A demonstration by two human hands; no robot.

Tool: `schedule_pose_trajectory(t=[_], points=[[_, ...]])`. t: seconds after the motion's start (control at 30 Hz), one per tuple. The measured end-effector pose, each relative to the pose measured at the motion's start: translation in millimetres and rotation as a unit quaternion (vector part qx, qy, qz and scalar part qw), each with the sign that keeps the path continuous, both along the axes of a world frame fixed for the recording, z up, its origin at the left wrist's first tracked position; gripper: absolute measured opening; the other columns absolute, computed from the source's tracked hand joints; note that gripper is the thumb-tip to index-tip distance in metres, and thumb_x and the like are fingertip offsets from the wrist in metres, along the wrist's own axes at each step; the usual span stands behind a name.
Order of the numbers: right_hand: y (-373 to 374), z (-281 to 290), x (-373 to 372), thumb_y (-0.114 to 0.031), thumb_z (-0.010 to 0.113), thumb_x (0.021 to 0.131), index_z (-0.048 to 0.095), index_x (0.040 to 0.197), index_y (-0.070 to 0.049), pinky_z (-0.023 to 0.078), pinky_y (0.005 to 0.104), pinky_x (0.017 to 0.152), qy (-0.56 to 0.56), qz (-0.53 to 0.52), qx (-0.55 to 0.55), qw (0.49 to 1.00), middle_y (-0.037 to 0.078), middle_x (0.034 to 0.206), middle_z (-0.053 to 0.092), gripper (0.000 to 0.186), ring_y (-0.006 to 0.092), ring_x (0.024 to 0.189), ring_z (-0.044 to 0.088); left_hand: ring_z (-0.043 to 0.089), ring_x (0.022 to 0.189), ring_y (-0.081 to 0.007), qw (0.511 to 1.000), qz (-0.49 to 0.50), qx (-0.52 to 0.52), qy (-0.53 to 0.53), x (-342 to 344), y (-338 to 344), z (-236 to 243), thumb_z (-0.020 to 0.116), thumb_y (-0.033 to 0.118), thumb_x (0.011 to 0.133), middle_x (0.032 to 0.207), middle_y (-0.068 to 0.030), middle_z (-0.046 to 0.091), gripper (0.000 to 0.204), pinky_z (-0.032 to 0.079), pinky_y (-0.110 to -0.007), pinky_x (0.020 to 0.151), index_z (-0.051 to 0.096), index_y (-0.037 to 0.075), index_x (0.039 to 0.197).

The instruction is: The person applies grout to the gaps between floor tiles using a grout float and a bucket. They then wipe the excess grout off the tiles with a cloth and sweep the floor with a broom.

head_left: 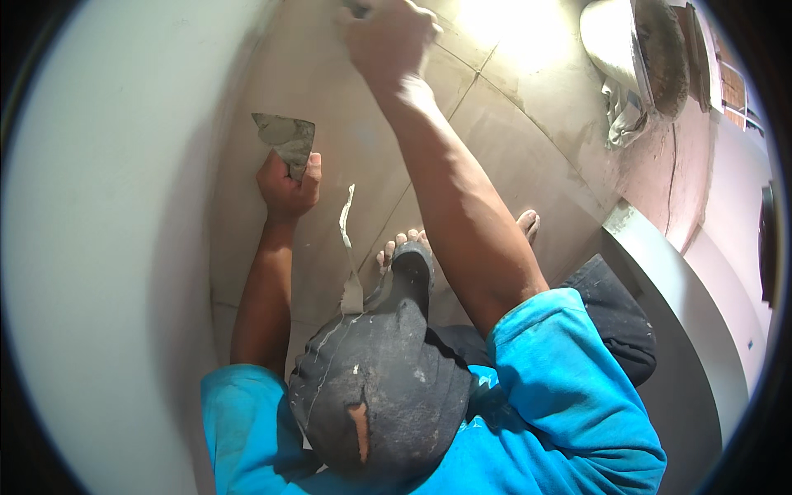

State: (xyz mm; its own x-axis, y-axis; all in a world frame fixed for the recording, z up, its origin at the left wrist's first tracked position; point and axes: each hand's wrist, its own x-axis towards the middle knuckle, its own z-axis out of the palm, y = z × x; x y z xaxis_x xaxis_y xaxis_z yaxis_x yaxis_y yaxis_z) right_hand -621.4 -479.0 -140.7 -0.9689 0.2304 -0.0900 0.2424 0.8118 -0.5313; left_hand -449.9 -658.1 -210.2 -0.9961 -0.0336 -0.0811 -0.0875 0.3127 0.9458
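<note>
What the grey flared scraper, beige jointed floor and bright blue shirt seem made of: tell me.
Grey flared scraper: probably metal, dull and crusted, judging by its crisp edges.
Beige jointed floor: likely ceramic or stone tile, fairly matte, given straight dark joints.
Bright blue shirt: soft matte cloth, fibre unclear, as folds show.

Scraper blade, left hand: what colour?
The scraper blade is mottled grey; the head view shows it best.

The left forearm (266, 289) points forward, and the left hand (287, 186) is closed, its thumb (313, 169) directed forward also. The right arm (462, 190) extends farther, slanting leftward; the right hand (392, 37) is curled and slightly blurred.
</note>
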Motion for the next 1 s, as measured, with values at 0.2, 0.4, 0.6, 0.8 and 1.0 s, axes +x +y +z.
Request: schedule_pose_trajectory(t=[0.2, 0.4, 0.6, 0.8, 1.0], points=[[-11, 15, -17, -0.022, 0.063, 0.084, 0.072, 0.095, -0.012, 0.054, 0.0444, 0.075, 0.093, 0.106, 0.021, 0.990, 0.015, 0.080, 0.070, 0.017, 0.0348, 0.083, 0.068, 0.056, 0.059, -0.0093, 0.994, -0.024, -0.052, 0.096, -4, 0, 0, 0.065, 0.021, 0.091, 0.071, -0.0012, 0.061, 0.018, 0.047, -0.026, 0.056, 0.061, 0.005, 0.086], [-3, 28, -31, -0.015, 0.062, 0.082, 0.071, 0.096, -0.004, 0.053, 0.0452, 0.081, -0.025, 0.296, 0.028, 0.954, 0.019, 0.087, 0.070, 0.021, 0.0353, 0.087, 0.067, 0.059, 0.063, -0.0170, 0.992, -0.024, -0.070, 0.099, -6, -1, 10, 0.068, 0.024, 0.088, 0.072, -0.0039, 0.061, 0.020, 0.048, -0.031, 0.060, 0.062, 0.005, 0.086], [14, 15, -76, -0.008, 0.063, 0.081, 0.071, 0.102, -0.003, 0.051, 0.0445, 0.087, 0.119, 0.342, -0.067, 0.930, 0.018, 0.098, 0.069, 0.023, 0.0338, 0.095, 0.065, 0.058, 0.061, -0.0264, 0.993, -0.019, -0.074, 0.089, -6, -3, 9, 0.071, 0.023, 0.083, 0.073, -0.0076, 0.059, 0.021, 0.048, -0.035, 0.056, 0.060, 0.006, 0.083], [67, -13, -75, 0.007, 0.055, 0.084, 0.071, 0.101, -0.006, 0.052, 0.0379, 0.087, 0.069, 0.678, -0.098, 0.725, 0.009, 0.107, 0.068, 0.027, 0.0277, 0.096, 0.063, 0.060, 0.063, -0.0153, 0.993, -0.030, -0.076, 0.085, -4, -5, 7, 0.065, 0.023, 0.091, 0.074, -0.0041, 0.063, 0.020, 0.049, -0.030, 0.060, 0.062, 0.004, 0.088], [134, 28, -13, -0.003, 0.062, 0.084, 0.072, 0.106, -0.016, 0.054, 0.0325, 0.087, -0.028, 0.470, -0.008, 0.882, 0.003, 0.103, 0.072, 0.027, 0.0214, 0.093, 0.067, 0.060, 0.060, -0.0152, 0.985, -0.029, -0.097, 0.138, -5, -3, 8, 0.065, 0.022, 0.091, 0.072, -0.0045, 0.063, 0.019, 0.049, -0.030, 0.058, 0.063, 0.003, 0.089]])
